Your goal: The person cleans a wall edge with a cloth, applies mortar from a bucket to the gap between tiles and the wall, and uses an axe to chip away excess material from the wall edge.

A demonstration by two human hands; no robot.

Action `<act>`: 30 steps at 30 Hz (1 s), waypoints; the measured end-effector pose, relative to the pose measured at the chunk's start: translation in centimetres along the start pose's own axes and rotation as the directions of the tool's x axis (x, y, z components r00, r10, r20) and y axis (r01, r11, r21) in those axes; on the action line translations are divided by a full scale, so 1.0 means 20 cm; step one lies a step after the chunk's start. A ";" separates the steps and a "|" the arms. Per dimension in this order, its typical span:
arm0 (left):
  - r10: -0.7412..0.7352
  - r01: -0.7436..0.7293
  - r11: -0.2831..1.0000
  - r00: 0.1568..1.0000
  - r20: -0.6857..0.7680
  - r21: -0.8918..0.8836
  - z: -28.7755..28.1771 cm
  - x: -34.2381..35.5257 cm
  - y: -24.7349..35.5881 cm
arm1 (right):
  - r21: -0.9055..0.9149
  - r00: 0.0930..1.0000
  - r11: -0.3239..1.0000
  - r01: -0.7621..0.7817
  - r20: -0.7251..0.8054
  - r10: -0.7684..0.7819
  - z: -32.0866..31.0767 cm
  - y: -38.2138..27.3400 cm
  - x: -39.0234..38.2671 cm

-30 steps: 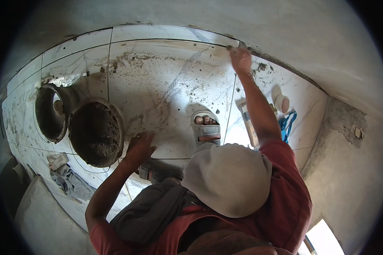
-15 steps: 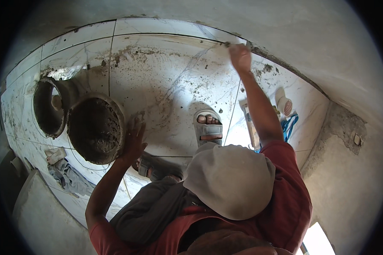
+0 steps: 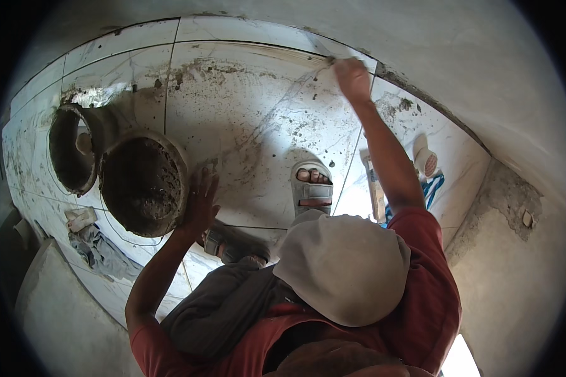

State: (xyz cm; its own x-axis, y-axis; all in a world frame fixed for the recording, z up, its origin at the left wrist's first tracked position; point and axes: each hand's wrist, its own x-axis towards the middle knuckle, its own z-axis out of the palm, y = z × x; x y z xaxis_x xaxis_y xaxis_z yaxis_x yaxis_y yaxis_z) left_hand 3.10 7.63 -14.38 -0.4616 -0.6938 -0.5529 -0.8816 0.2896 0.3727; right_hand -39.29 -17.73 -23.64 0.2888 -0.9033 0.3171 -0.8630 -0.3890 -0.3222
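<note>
Left hand spread beside round, mortar-crusted grey bucket, probably for balance. Right hand pinches small dark lump, material unclear, at white grey-veined tile's far edge.

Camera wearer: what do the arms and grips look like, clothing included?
Dark red short sleeves, forearms bare below them. Left grip and right grip are ungloved, five-fingered hands. No watch or bracelet shows; the right is too blurred for finer detail.

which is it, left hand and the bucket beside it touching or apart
Cannot tell: in the head view the left hand lies alongside the bucket, with neither contact nor gap plain.
</note>
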 end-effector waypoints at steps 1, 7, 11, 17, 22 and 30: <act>0.001 -0.001 1.000 1.000 -0.001 -0.003 -0.01 0.01 0.00 | 0.053 0.985 0.985 -0.162 -0.058 0.165 -0.06 -0.05 0.04; -0.008 0.010 0.998 0.999 -0.033 0.063 0.00 0.00 -0.01 | 0.039 0.994 0.999 0.018 0.108 -0.022 -0.04 -0.17 0.04; -0.009 0.011 0.998 1.000 -0.027 0.066 -0.01 0.02 0.00 | 0.024 0.997 0.997 -0.071 -0.011 0.072 0.01 -0.16 0.03; -0.031 0.030 0.997 1.000 0.003 0.073 -0.02 0.01 0.00 | 0.114 0.983 0.977 -0.182 0.019 0.181 -0.08 -0.15 0.08; -0.026 0.027 0.997 1.000 -0.014 0.066 -0.02 0.01 0.01 | 0.086 0.987 0.993 0.086 0.129 -0.097 -0.17 -0.27 -0.10; -0.020 0.020 0.997 1.000 0.002 0.070 -0.02 0.01 0.02 | 0.173 0.993 0.985 -0.013 0.114 -0.006 -0.20 -0.28 -0.17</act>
State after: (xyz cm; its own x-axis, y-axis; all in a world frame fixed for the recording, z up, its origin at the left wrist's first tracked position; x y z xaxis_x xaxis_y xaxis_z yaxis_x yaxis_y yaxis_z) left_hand 2.65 7.36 -13.93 -0.4437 -0.6983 -0.5616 -0.8955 0.3212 0.3082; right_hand -37.16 -11.81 -19.32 0.3397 -0.9155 0.2154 -0.7824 -0.4022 -0.4756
